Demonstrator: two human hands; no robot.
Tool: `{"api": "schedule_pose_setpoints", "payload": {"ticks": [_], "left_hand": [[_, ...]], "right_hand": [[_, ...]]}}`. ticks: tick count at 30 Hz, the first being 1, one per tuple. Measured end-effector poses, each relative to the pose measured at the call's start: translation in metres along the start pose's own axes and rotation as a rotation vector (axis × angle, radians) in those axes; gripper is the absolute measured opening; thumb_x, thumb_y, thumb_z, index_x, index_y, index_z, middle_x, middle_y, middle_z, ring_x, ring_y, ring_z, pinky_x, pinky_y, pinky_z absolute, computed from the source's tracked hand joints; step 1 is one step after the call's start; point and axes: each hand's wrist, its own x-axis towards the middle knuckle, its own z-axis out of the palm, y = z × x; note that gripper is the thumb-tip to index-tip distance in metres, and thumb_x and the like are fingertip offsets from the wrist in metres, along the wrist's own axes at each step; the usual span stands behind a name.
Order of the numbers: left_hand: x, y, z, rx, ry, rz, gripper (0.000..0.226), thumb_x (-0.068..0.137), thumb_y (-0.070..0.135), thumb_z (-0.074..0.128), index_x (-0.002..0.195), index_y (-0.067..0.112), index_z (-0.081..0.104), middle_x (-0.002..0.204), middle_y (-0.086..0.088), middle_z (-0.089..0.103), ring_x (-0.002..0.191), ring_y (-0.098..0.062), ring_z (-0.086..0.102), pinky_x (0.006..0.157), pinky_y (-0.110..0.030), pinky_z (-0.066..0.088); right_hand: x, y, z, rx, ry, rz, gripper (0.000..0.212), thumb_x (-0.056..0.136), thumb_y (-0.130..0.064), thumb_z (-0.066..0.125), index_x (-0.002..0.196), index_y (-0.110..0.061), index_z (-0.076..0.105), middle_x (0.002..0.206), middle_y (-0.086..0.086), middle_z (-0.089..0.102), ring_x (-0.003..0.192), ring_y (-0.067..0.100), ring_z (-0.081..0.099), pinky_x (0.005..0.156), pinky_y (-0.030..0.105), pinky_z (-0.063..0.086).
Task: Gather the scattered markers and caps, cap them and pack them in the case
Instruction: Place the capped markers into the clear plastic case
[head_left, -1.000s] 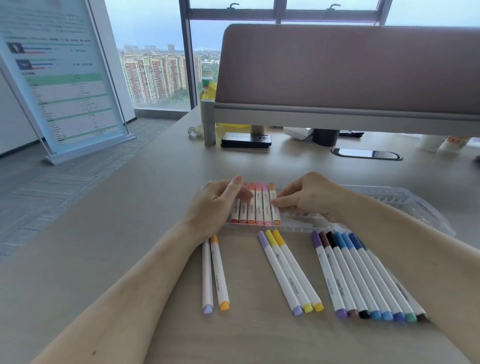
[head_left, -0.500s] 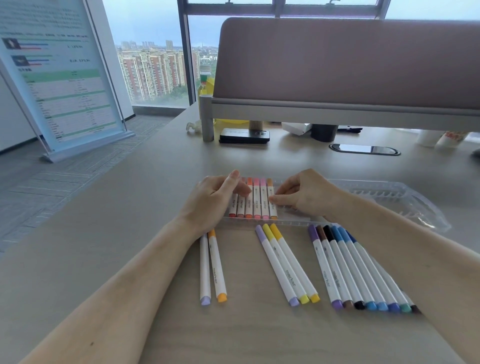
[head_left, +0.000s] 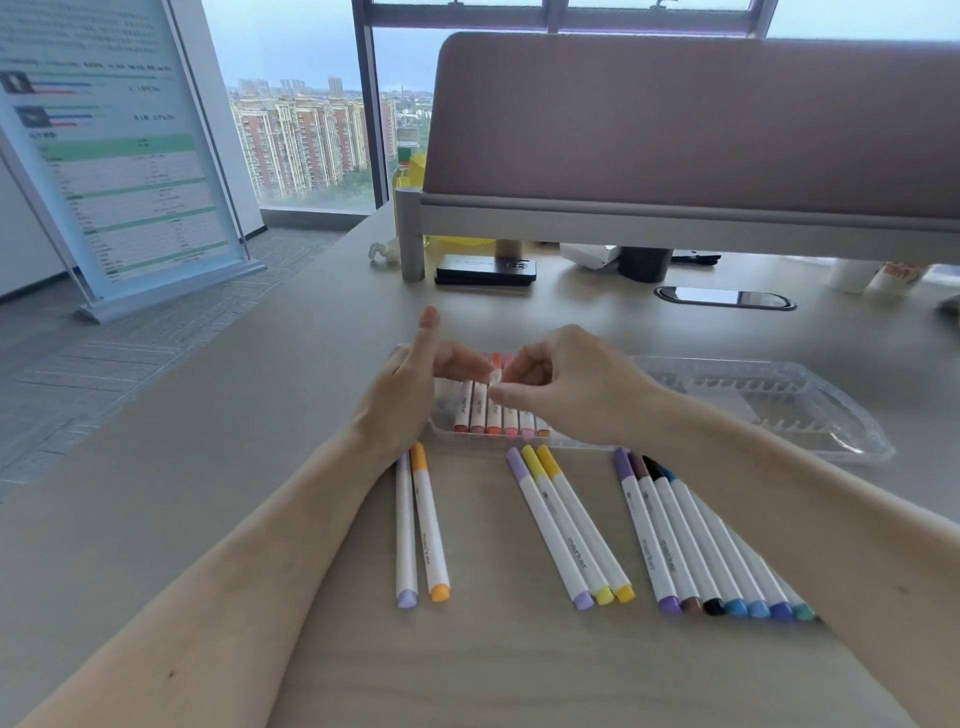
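Six markers (head_left: 493, 415) lie side by side in the left end of the clear case (head_left: 779, 400), in reds, oranges and pinks. Twelve more lie on the table (head_left: 234, 493) just in front of the case, each with a coloured cap at its near end. On the left is a pair (head_left: 422, 525), lavender and orange. In the middle is a group of three (head_left: 569, 530), purple and two yellows. On the right is a row of seven (head_left: 691, 545): purple, brown, black, three blues and green, the last ones partly under my right forearm.

My left hand (head_left: 410, 395) is raised over the left end of the case. One finger points up and the rest stretch loosely to the right, gripping nothing. My right hand (head_left: 571, 384) is over the packed markers with its fingers curled in, tips at the markers' far ends. It is too blurred for me to tell whether they pinch one.
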Motion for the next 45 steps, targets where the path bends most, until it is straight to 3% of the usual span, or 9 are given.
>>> {"api": "schedule_pose_setpoints", "payload": {"ticks": [4, 8, 17, 20, 24, 28, 31, 34, 45], "left_hand": [[0.002, -0.003, -0.004, -0.066, -0.022, -0.019, 0.093, 0.097, 0.066, 0.008, 0.088, 0.008, 0.08, 0.099, -0.013, 0.078, 0.101, -0.027, 0.072, 0.099, -0.033, 0.047], [0.002, -0.003, -0.005, -0.089, -0.022, -0.05, 0.091, 0.092, 0.072, 0.011, 0.085, 0.015, 0.082, 0.093, -0.014, 0.078, 0.098, -0.028, 0.072, 0.099, -0.041, 0.049], [-0.003, 0.004, -0.001, -0.046, -0.014, -0.019, 0.091, 0.107, 0.055, 0.005, 0.091, 0.004, 0.079, 0.093, -0.015, 0.077, 0.092, -0.025, 0.072, 0.089, -0.028, 0.049], [-0.004, 0.004, 0.0, -0.01, -0.007, -0.008, 0.091, 0.107, 0.051, 0.005, 0.094, 0.0, 0.079, 0.093, -0.014, 0.077, 0.096, -0.025, 0.07, 0.082, -0.014, 0.049], [-0.005, 0.005, 0.0, -0.015, -0.022, -0.01, 0.091, 0.107, 0.052, 0.006, 0.095, 0.0, 0.079, 0.093, -0.013, 0.078, 0.093, -0.024, 0.072, 0.086, -0.023, 0.051], [-0.005, 0.006, 0.001, -0.017, -0.003, -0.022, 0.089, 0.108, 0.05, 0.007, 0.094, 0.001, 0.079, 0.09, -0.011, 0.078, 0.084, -0.012, 0.072, 0.076, -0.01, 0.048], [-0.004, 0.005, 0.0, -0.001, 0.008, -0.02, 0.088, 0.108, 0.056, 0.009, 0.089, 0.008, 0.081, 0.092, -0.009, 0.078, 0.095, -0.019, 0.072, 0.085, -0.02, 0.047], [-0.003, 0.002, 0.001, 0.022, 0.007, -0.004, 0.087, 0.103, 0.061, 0.012, 0.085, 0.012, 0.081, 0.089, -0.003, 0.079, 0.093, -0.016, 0.072, 0.092, -0.033, 0.045], [-0.004, 0.0, 0.003, 0.135, -0.004, -0.008, 0.086, 0.096, 0.067, 0.011, 0.085, 0.021, 0.082, 0.091, 0.012, 0.078, 0.09, 0.011, 0.066, 0.085, -0.014, 0.035]], "right_hand": [[-0.007, -0.02, 0.02, -0.032, -0.122, -0.008, 0.036, 0.087, -0.042, 0.076, 0.063, -0.015, 0.073, 0.053, -0.007, 0.064, 0.051, -0.002, 0.056, 0.056, 0.012, 0.04], [-0.01, -0.037, 0.036, -0.086, -0.134, -0.037, 0.039, 0.083, -0.048, 0.078, 0.058, -0.02, 0.066, 0.066, -0.005, 0.068, 0.07, 0.009, 0.066, 0.065, 0.028, 0.054], [-0.013, -0.053, 0.038, -0.222, -0.187, -0.031, 0.037, 0.083, -0.031, 0.072, 0.054, -0.025, 0.051, 0.064, -0.006, 0.057, 0.073, 0.016, 0.06, 0.066, 0.031, 0.054], [-0.014, -0.051, 0.034, -0.273, -0.201, -0.032, 0.043, 0.084, -0.03, 0.074, 0.054, -0.029, 0.042, 0.063, -0.01, 0.049, 0.062, 0.006, 0.048, 0.054, 0.022, 0.037], [-0.016, -0.052, 0.031, -0.283, -0.243, -0.012, 0.045, 0.089, -0.027, 0.071, 0.055, -0.026, 0.041, 0.063, -0.006, 0.048, 0.059, 0.007, 0.047, 0.052, 0.023, 0.032], [-0.011, -0.049, 0.023, -0.197, -0.269, 0.065, 0.039, 0.093, -0.032, 0.065, 0.058, -0.014, 0.061, 0.052, -0.005, 0.058, 0.05, 0.01, 0.058, 0.054, 0.025, 0.045], [-0.007, -0.043, 0.011, -0.016, -0.261, 0.143, 0.034, 0.1, -0.032, 0.06, 0.078, -0.009, 0.073, 0.062, 0.002, 0.071, 0.053, 0.013, 0.067, 0.056, 0.025, 0.057], [0.005, -0.022, 0.001, 0.186, -0.165, 0.248, 0.026, 0.104, -0.03, 0.059, 0.099, -0.007, 0.072, 0.08, 0.01, 0.075, 0.053, 0.009, 0.063, 0.052, 0.02, 0.053], [0.025, 0.036, -0.02, 0.434, -0.006, 0.46, 0.02, 0.101, -0.016, 0.065, 0.101, 0.001, 0.074, 0.089, 0.013, 0.08, 0.08, 0.017, 0.078, 0.07, 0.024, 0.061]]}}
